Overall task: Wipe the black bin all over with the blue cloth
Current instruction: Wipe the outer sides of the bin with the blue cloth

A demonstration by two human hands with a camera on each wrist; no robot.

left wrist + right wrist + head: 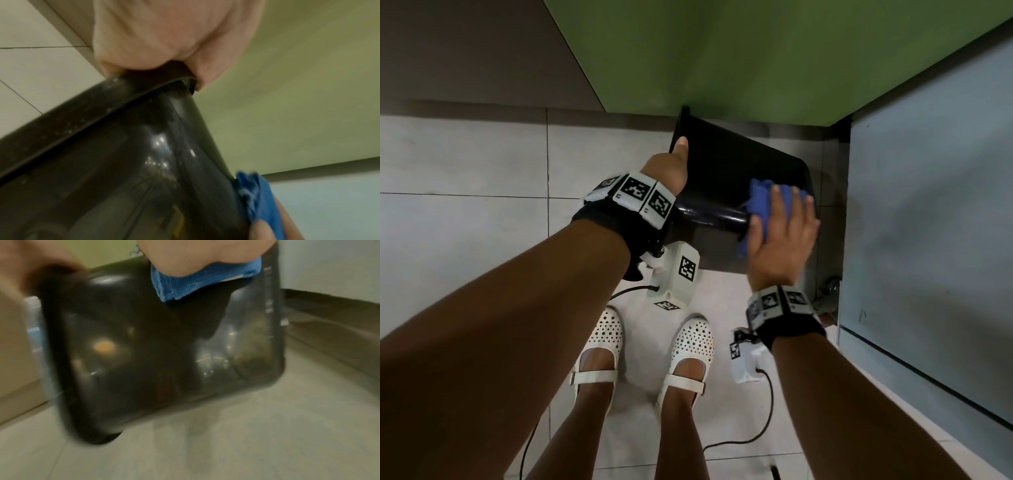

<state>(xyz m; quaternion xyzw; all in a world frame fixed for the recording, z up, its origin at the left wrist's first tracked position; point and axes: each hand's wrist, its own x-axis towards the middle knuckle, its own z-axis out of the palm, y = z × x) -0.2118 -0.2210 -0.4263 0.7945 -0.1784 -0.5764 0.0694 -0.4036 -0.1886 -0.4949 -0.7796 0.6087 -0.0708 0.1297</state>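
Note:
The black bin (722,171) is tipped on its side above the floor, its rim towards the left. My left hand (671,164) grips that rim, thumb on top; in the left wrist view the hand (154,40) wraps the rim of the glossy bin (123,162). My right hand (784,233) lies flat with straight fingers on the blue cloth (760,198), pressing it to the bin's upper side near the base. The right wrist view shows the cloth (195,282) under the palm (195,256) on the blurred bin (144,353). Cloth (261,194) also shows at the bin's far edge.
A green wall (722,51) stands right behind the bin. A pale blue-grey panel (928,205) closes the right side, close to my right hand. Pale tiled floor (465,154) spreads to the left. My feet in white shoes (599,342) stand below the bin, with a black cable (763,428) beside them.

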